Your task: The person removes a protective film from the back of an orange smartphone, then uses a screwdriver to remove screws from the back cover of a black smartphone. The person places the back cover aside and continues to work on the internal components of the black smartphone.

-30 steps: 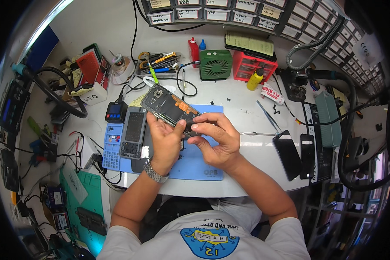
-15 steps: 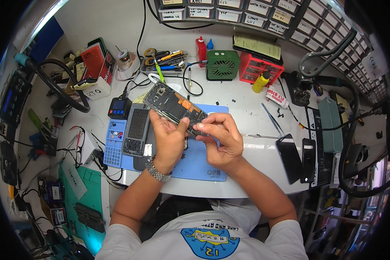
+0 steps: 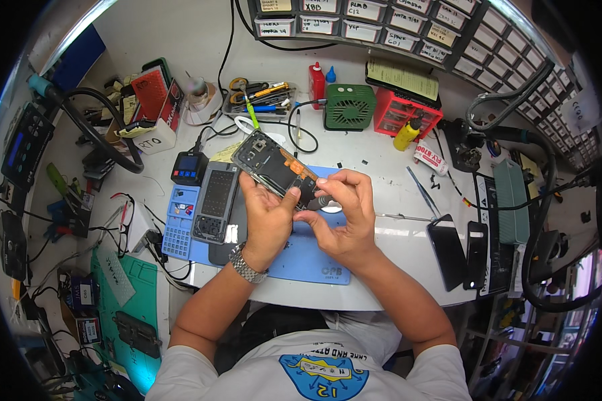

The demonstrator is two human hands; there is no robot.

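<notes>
An opened phone (image 3: 269,164) with its dark inside and an orange flex strip facing up is tilted above the work mat. My left hand (image 3: 269,217) grips it along its near left edge, thumb pressed on the lower part. At its lower right end, my right hand (image 3: 344,220) has the index fingertip at the upper corner and the thumb at the lower corner, clasping that end. A blue repair mat (image 3: 301,260) lies below. Left of my left hand rests a dark phone frame or back cover (image 3: 214,200) on the mat.
Tweezers (image 3: 423,192) and two dark phone panels (image 3: 446,250) lie on the right. A green fan (image 3: 349,110), red drawer box (image 3: 408,113), yellow bottle (image 3: 408,136) and tool tray (image 3: 257,100) line the back. Small power meter (image 3: 188,167) and blue parts tray (image 3: 177,230) stand left.
My right thumb and index finger, close together at the phone's lower end before, are now spread across that end. The whole view has shifted slightly.
</notes>
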